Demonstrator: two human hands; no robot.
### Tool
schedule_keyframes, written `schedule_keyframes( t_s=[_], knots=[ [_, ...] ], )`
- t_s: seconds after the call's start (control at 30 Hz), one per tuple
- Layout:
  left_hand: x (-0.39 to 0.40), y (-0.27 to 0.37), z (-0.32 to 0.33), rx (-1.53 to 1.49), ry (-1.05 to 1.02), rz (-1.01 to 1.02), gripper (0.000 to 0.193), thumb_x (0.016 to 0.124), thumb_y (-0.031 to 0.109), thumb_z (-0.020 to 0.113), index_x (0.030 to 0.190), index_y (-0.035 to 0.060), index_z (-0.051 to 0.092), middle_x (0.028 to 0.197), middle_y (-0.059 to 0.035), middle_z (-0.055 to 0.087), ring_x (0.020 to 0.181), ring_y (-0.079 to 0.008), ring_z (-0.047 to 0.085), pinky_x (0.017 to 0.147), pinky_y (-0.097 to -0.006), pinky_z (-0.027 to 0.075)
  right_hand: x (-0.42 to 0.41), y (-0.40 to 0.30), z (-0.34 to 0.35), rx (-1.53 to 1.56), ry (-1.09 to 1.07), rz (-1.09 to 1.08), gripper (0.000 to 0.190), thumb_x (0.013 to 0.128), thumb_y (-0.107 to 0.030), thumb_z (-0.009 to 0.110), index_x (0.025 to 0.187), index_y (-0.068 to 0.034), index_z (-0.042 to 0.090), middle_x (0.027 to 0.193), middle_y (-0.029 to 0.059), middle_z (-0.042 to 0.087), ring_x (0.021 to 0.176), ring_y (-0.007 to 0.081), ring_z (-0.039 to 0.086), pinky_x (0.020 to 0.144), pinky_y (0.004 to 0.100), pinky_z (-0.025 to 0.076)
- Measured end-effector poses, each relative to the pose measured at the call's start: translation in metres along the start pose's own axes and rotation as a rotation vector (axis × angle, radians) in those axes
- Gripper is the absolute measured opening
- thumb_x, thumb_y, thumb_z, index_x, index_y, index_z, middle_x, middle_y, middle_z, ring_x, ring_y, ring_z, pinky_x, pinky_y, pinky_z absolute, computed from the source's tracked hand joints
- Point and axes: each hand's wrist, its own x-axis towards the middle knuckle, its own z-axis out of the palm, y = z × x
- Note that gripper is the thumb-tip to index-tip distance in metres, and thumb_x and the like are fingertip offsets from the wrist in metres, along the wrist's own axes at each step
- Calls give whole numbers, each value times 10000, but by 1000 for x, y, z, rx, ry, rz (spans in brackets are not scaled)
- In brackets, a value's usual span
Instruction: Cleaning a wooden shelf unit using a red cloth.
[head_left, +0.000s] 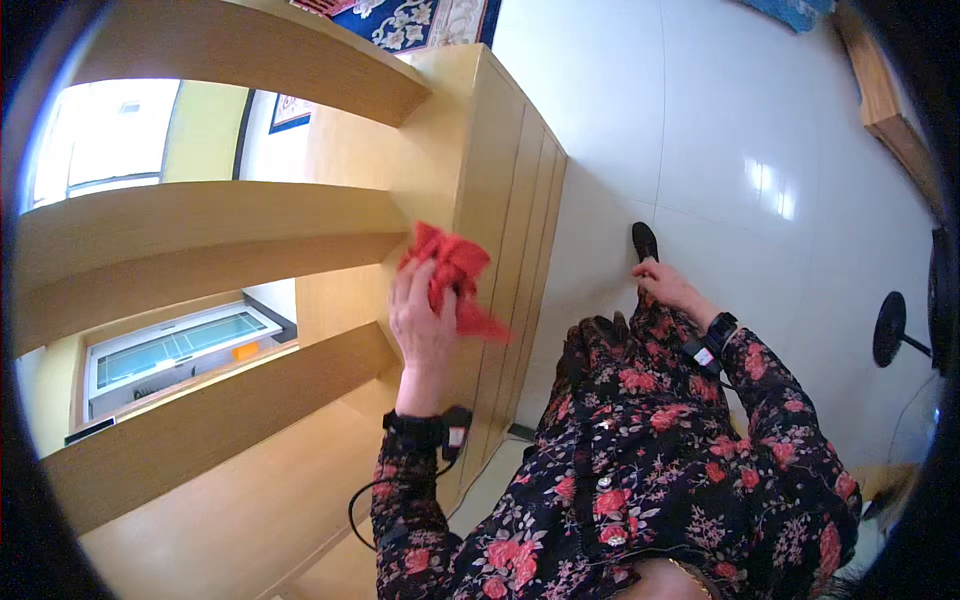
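Note:
My left hand (421, 319) is closed around a crumpled red cloth (459, 259). One corner of the cloth hangs loose and looks blurred over the grooved wooden side panel (499, 225). Fingers and cloth are at the edge of a light wooden upright, where several wooden boards (225, 217) join it from the left. My right hand (670, 285) hangs over the floral skirt near a black shoe (644, 240). Its fingers are curled, and I cannot tell whether they pinch any fabric.
Glossy pale floor tiles (712, 112) lie ahead and to the right. A dark round base on a stand (890, 330) and a wooden furniture edge (881, 105) are at the right. A patterned rug (420, 22) shows at the top. Between the boards appears a white-framed window (180, 349).

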Motion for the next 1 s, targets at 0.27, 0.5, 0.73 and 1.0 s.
schedule_keyframes(
  t_s=[0.27, 0.5, 0.73, 1.0],
  knots=[
    [26, -44, 56, 416, 173, 77, 620, 789, 196, 629, 1346, 74, 385, 1364, -194, 376, 1252, -391, 371, 1011, -467, 330, -20, -16, -9, 206, -50, 248, 247, 831, -134, 528, 1055, -59, 598, 779, 62, 607, 664, 135, 597, 600, 287, 487],
    [48, -62, 70, 574, 160, 12, 569, 817, 251, 594, 1313, 42, 410, 1357, -213, 367, 1232, -394, 378, 997, -478, 343, -25, -10, -12, 263, -33, 296, 261, 828, -114, 528, 1074, -48, 584, 787, 66, 601, 646, 139, 597, 604, 277, 501],
    [44, -38, 62, 620, 130, -222, 760, 739, 511, 642, 1299, 45, 424, 1318, -219, 380, 1145, -379, 414, 958, -501, 356, -3, -31, -4, 254, 0, 209, 252, 822, -177, 546, 1044, -77, 612, 764, 93, 636, 633, 171, 620, 634, 309, 492],
    [-18, -48, 50, 432, 326, -131, 580, 806, 450, 601, 1237, 80, 484, 1287, -189, 417, 1136, -378, 412, 951, -509, 332, -2, -51, 35, 302, -147, 71, 230, 845, -137, 535, 1054, -69, 602, 827, 89, 642, 656, 172, 618, 636, 309, 506]
  ],
)
